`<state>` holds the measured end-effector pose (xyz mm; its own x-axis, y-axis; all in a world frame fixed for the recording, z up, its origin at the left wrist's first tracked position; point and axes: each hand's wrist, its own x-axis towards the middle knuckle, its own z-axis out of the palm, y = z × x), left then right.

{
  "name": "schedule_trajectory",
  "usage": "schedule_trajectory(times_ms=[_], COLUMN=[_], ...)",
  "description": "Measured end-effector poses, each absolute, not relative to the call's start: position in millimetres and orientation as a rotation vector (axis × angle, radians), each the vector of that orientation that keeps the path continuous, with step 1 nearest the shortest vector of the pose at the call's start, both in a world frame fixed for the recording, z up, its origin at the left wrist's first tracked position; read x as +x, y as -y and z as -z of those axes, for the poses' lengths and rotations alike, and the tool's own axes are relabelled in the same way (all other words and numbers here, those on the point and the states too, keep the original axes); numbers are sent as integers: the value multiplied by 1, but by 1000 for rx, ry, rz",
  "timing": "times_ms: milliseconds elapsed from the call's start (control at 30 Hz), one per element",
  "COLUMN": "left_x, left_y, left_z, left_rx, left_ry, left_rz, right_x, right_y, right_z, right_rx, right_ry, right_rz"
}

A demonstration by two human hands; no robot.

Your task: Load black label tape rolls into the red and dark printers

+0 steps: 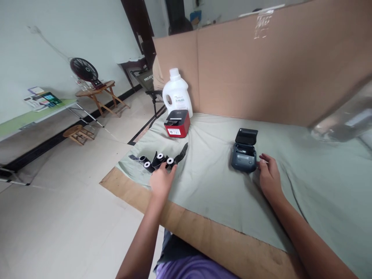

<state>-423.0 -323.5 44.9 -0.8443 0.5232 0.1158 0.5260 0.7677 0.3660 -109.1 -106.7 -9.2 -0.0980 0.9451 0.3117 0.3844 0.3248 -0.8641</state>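
My left hand (161, 181) reaches to a cluster of small black rolls with white cores; its thumb and fingers are closed around the rightmost roll (170, 161). Other rolls stand or lean close by, among them one roll (160, 157) behind my fingers and one roll (148, 166) to the left. Loose black strips (182, 152) curl up beside them. A dark blue-grey portable printer (244, 158) sits on the cloth with its lid (246, 136) raised. My right hand (270, 176) is at its right side, fingers apart, the fingertips at or very near the casing.
A red and black box-shaped device (178, 126) stands behind the rolls, before a white jug (178, 93). Cardboard (261, 77) walls the back. Clear plastic (345, 116) lies at right. Green cloth (209, 186) covers the board (197, 219); a fan (84, 69) stands far left.
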Motion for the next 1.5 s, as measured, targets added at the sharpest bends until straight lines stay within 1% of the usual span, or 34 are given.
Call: schedule_trajectory(times_ms=[100,167,233,300,367,467,600,767,867,1033,1100,1133,1333,1500], left_x=[-423,-420,-414,-407,-397,-379,-347,-311,-300,-280,-271,-268,-258,-259], left_y=[323,326,323,313,294,255,206,169,158,161,168,172,182,180], left_z=[-42,-45,-53,-63,-75,-91,-98,-87,-77,-56,-49,-46,-43,-39], left_rx=[-968,-1108,-1231,-1338,-1514,-1953,-2400,-2670,-2584,-2229,-2159,-2143,-2165,-2209], left_ry=[2827,2654,2527,2468,2423,2356,2331,2179,2230,2416,2475,2525,2857,2935], left_rz=[756,998,1332,1686,1959,2161,2189,2148,2256,2766,2870,2859,2520,2461], right_x=[-111,-113,-117,-121,-123,-123,-120,-121,-119,-114,-115,-116,-130,-138], right_y=[110,113,117,122,128,134,129,107,97,77,68,64,53,53], right_z=[4,-1,-11,-28,-50,-89,-125,-134,-131,-117,-108,-103,-77,-63], right_rx=[-1240,-1233,-1217,-1144,-1018,-829,-722,-760,-835,-956,-985,-997,-1073,-1124], right_ry=[1637,1633,1632,1673,1786,1993,2237,2469,2477,2446,2403,2388,2368,2349], right_rz=[-799,-791,-765,-714,-675,-677,-703,-787,-787,-714,-684,-680,-631,-544])
